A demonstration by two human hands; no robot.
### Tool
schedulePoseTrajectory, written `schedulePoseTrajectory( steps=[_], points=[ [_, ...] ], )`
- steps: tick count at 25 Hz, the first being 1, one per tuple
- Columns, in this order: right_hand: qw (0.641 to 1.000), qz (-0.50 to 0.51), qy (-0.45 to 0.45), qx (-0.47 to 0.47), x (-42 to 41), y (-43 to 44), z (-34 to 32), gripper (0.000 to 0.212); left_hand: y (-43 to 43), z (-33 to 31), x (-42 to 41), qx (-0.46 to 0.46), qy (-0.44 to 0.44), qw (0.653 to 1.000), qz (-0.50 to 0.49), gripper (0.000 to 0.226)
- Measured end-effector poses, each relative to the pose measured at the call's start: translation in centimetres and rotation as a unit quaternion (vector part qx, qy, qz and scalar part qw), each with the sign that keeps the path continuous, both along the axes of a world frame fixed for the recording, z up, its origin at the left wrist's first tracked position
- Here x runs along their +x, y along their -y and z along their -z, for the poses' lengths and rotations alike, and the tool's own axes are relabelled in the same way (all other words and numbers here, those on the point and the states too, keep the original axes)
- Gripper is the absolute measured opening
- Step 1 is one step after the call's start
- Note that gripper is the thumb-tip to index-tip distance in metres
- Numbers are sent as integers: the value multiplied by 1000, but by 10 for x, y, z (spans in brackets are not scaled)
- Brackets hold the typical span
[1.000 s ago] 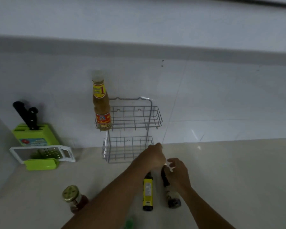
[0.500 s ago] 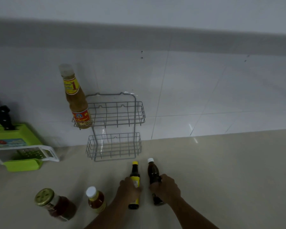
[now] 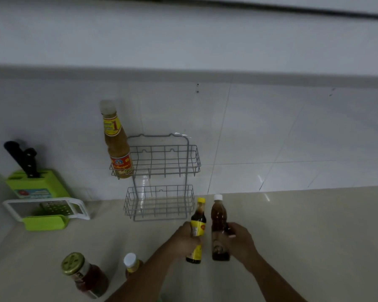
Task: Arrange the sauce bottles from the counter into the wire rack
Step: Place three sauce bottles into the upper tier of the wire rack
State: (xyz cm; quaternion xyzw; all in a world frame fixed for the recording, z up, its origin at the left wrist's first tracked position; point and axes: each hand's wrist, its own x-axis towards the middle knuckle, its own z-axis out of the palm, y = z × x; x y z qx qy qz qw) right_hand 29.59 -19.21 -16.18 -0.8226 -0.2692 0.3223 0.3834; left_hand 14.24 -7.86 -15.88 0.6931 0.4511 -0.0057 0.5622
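Note:
A grey two-tier wire rack (image 3: 192, 158) stands against the tiled wall. A tall orange sauce bottle (image 3: 116, 140) sits in the left end of its top basket; the lower basket holds nothing. My left hand (image 3: 184, 238) grips a dark bottle with a yellow cap and yellow label (image 3: 198, 225). My right hand (image 3: 240, 240) grips a brown bottle with a white cap (image 3: 218, 223). Both bottles stand upright side by side, just right of the rack's lower basket. A jar with a gold lid (image 3: 85, 273) and a small white-capped bottle (image 3: 132, 263) stand on the counter at the lower left.
A green knife block (image 3: 37, 184) with black handles stands at the left by the wall, with a white and green grater (image 3: 46, 211) in front of it. The beige counter (image 3: 303, 225) stretches to the right.
My hands moved from the bottle tops down to their bodies, and both bottles now sit higher and closer to the rack. The camera view shifted.

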Motion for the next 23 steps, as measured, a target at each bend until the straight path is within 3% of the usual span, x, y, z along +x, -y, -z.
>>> schedulePoseTrajectory(
  steps=[2, 7, 11, 13, 16, 18, 23],
  points=[
    [997, 16, -3, 81, 5, -2, -32, 25, -3, -36, -1, -29, 81, 996, 4, 23],
    [970, 34, -22, 238, 9, -15, -118, 29, -17, -118, -11, -113, 253, 961, -11, 48],
    [947, -5, -32, 319, 3, -39, -175, 31, -35, -180, -21, -109, 337, 933, -59, 39],
    [936, -38, -32, 349, -4, -58, -195, 31, -52, -205, -29, -45, 351, 932, -73, 39],
    [924, -78, -18, 375, -16, -94, -210, 34, -87, -231, -43, 159, 303, 934, -98, 44],
    [922, -102, 11, 375, -25, -120, -209, 41, -109, -232, -50, 283, 249, 917, -129, 50],
    [929, -136, 89, 333, -33, -172, -186, 58, -133, -201, -51, 375, 146, 908, -119, 45]
  ],
)
